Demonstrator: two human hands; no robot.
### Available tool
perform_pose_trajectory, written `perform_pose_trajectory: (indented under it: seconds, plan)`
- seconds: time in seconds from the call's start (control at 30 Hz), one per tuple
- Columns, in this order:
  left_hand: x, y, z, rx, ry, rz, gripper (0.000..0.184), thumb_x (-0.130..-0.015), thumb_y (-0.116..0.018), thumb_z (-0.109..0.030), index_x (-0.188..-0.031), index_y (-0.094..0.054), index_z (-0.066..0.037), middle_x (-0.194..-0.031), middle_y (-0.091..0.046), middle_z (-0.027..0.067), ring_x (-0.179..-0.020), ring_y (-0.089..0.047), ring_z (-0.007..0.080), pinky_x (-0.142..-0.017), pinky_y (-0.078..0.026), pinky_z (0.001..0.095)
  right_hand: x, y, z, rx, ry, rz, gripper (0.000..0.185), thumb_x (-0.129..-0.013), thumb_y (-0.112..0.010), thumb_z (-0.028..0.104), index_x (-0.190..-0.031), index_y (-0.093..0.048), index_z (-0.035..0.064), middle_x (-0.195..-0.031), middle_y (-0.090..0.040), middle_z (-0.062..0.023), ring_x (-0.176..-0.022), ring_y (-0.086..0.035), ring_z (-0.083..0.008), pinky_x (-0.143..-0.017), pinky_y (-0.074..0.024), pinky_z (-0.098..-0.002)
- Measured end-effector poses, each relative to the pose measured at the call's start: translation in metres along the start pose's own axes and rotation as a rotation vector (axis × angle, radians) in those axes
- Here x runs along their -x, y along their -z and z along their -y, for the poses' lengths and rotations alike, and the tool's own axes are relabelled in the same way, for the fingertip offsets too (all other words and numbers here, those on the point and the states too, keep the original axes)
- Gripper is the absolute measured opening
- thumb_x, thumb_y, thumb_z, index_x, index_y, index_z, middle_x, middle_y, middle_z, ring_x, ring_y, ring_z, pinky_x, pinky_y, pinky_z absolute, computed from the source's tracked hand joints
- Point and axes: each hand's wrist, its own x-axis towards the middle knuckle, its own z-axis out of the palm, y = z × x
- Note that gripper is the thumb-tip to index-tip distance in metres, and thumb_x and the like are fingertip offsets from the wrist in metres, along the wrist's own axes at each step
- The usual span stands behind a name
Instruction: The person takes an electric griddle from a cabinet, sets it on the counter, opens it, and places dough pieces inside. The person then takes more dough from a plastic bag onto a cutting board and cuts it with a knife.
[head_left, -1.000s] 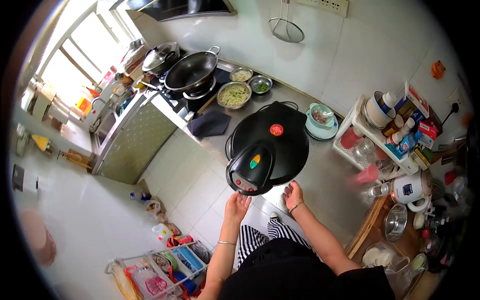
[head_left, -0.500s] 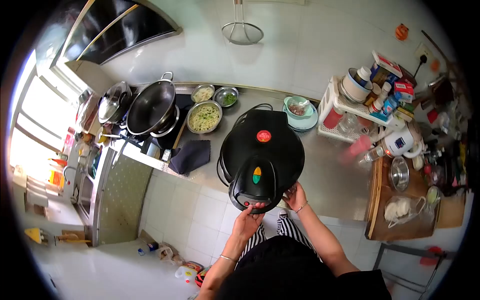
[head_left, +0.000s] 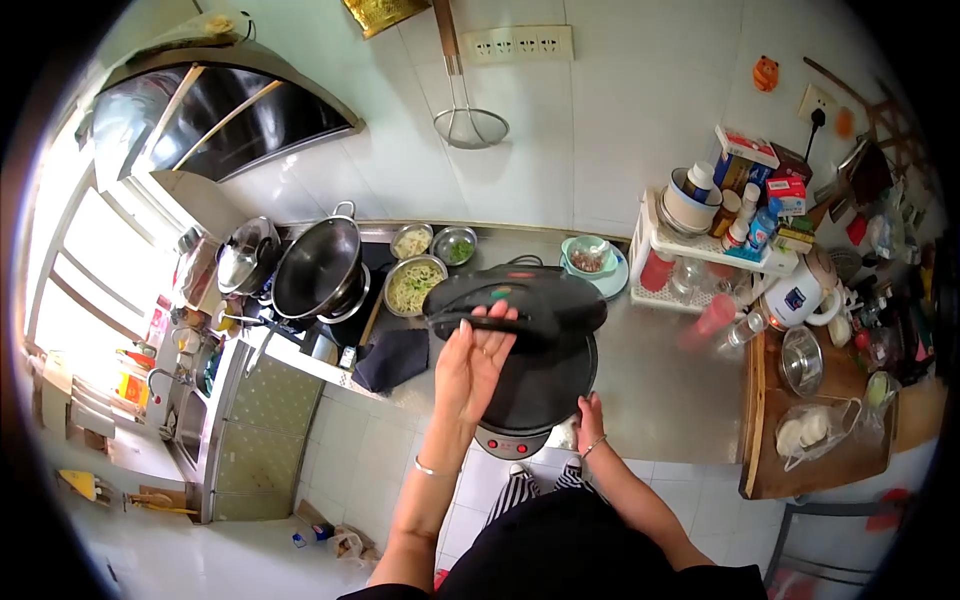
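Observation:
A round black electric griddle stands on the steel counter, its lid (head_left: 550, 300) tilted up and its dark lower plate (head_left: 540, 385) showing. My left hand (head_left: 478, 365), palm up, has its fingers wrapped round the front handle of the lid. At the right front edge of the lower part, my right hand (head_left: 591, 425) touches the rim with its fingers; what they press on is partly hidden. Two red lights (head_left: 507, 445) show on the front panel below the plate.
Behind the griddle are a bowl of shredded food (head_left: 415, 285), a bowl of chopped greens (head_left: 455, 246) and a green bowl (head_left: 588, 257). A wok (head_left: 318, 267) sits on the stove at left, beside a dark cloth (head_left: 391, 360). A loaded white rack (head_left: 700, 246) stands at right.
The griddle was closed; its lid has been raised by my left hand, uncovering the lower plate. My right hand stays at the right front edge. The view has shifted, showing more wall.

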Motion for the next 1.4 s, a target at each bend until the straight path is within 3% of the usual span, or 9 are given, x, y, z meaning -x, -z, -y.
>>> perform_pose_trajectory:
  seconds: [0.07,0.23,0.6,0.8,0.83,0.9,1.0,1.07,1.4]
  plan:
    - [-0.024,-0.013,-0.009,0.096,0.033,0.020,0.031,-0.098,-0.037,-0.024,-0.117,-0.048,-0.002,-0.134,-0.044,0.0160,-0.128,-0.038,0.0313,-0.106,-0.033,0.0436,-0.027,0.009,-0.017,0.179,0.637,-0.229,0.055,-0.086,-0.053,0.019,-0.135,-0.031,0.0066,-0.137,-0.037,-0.0053,-0.123,-0.038,-0.0256,-0.101,-0.0294,-0.0447]
    - [-0.095,-0.040,-0.036,0.123,0.126,0.161,0.034,-0.098,-0.034,-0.025,-0.120,-0.042,0.001,-0.137,-0.040,0.0172,-0.129,-0.036,0.0330,-0.106,-0.032,0.0434,0.023,-0.062,0.074,0.274,0.852,-0.048,0.052,-0.086,-0.049,0.006,-0.134,-0.033,0.0034,-0.138,-0.036,-0.0124,-0.127,-0.035,-0.0250,-0.104,-0.0293,-0.0386]
    - [-0.320,-0.057,-0.052,0.113,0.316,0.187,0.033,-0.092,-0.035,-0.014,-0.114,-0.045,0.008,-0.117,-0.052,0.0177,-0.116,-0.045,0.0308,-0.105,-0.029,0.0449,0.040,-0.137,0.081,0.191,0.956,0.085,0.039,-0.087,-0.052,0.002,-0.125,-0.044,0.0013,-0.133,-0.044,-0.0100,-0.115,-0.048,-0.0203,-0.091,-0.0405,-0.0255]
    - [-0.379,-0.070,-0.047,0.075,0.311,0.098,0.046,-0.090,-0.036,-0.015,-0.127,-0.028,0.010,-0.142,-0.025,0.0228,-0.134,-0.024,0.0327,-0.111,-0.015,0.0456,0.044,-0.116,0.064,0.094,0.952,-0.091,0.036,-0.088,-0.055,0.008,-0.122,-0.046,0.0001,-0.130,-0.046,-0.0110,-0.110,-0.051,-0.0200,-0.092,-0.0416,-0.0280]
    - [-0.391,-0.069,-0.046,0.035,0.340,0.050,0.034,-0.087,-0.040,-0.017,-0.114,-0.041,0.004,-0.126,-0.043,0.0177,-0.120,-0.039,0.0294,-0.105,-0.024,0.0444,0.045,-0.114,0.064,0.090,0.967,-0.100,0.036,-0.088,-0.055,0.008,-0.122,-0.046,0.0001,-0.130,-0.046,-0.0108,-0.110,-0.051,-0.0199,-0.091,-0.0420,-0.0277]
    - [-0.401,-0.069,-0.042,0.034,0.329,0.048,0.042,-0.088,-0.039,-0.019,-0.122,-0.035,0.006,-0.135,-0.036,0.0190,-0.126,-0.034,0.0292,-0.107,-0.021,0.0445,0.045,-0.111,0.065,0.080,0.988,-0.127,0.035,-0.089,-0.055,0.009,-0.122,-0.046,0.0002,-0.130,-0.046,-0.0107,-0.110,-0.051,-0.0197,-0.091,-0.0424,-0.0274]
    - [-0.396,-0.080,-0.042,0.021,0.319,-0.025,0.052,-0.088,-0.040,-0.021,-0.131,-0.027,0.007,-0.143,-0.025,0.0199,-0.134,-0.023,0.0290,-0.110,-0.016,0.0449,0.045,-0.109,0.067,0.078,1.025,-0.121,0.036,-0.085,-0.046,-0.007,-0.120,-0.047,0.0012,-0.129,-0.047,-0.0098,-0.108,-0.052,-0.0186,-0.089,-0.0427,-0.0261]
    - [-0.401,-0.080,-0.041,0.039,0.316,-0.060,0.058,-0.088,-0.041,-0.023,-0.135,-0.023,0.006,-0.146,-0.020,0.0198,-0.136,-0.019,0.0284,-0.111,-0.011,0.0468,0.044,-0.110,0.067,0.089,0.997,-0.098,0.033,-0.089,-0.056,0.011,-0.120,-0.048,0.0007,-0.128,-0.048,-0.0105,-0.106,-0.054,-0.0179,-0.087,-0.0440,-0.0271]
    - [-0.440,-0.074,-0.027,0.040,0.339,-0.109,0.045,-0.084,-0.047,-0.022,-0.121,-0.039,0.002,-0.128,-0.044,0.0148,-0.120,-0.043,0.0290,-0.107,-0.022,0.0482,0.048,-0.107,0.056,0.132,0.881,-0.143,0.024,-0.090,-0.051,0.008,-0.114,-0.052,0.0018,-0.117,-0.057,-0.0080,-0.095,-0.060,-0.0160,-0.079,-0.0477,-0.0264]
